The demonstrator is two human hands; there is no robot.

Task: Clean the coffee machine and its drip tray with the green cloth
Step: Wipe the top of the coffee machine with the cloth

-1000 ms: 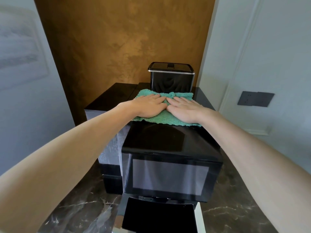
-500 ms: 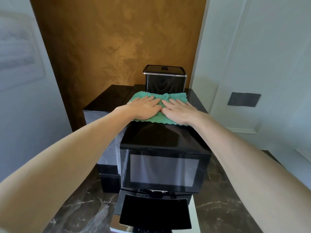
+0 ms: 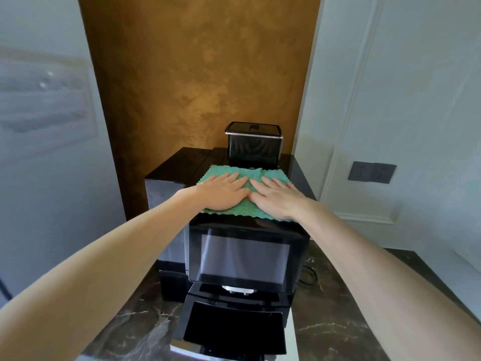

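Half the green cloth (image 3: 247, 208) hides under left hand (image 3: 223, 192) and right hand (image 3: 277, 199).

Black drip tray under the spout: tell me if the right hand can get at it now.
Probably yes: the right hand lies flat on the green cloth, gripping nothing, and nothing blocks the black drip tray.

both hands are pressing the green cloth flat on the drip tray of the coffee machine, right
Not on the drip tray. The left hand and right hand press the green cloth flat on the top of the coffee machine. The drip tray sits low at the front, untouched. The head view shows this.
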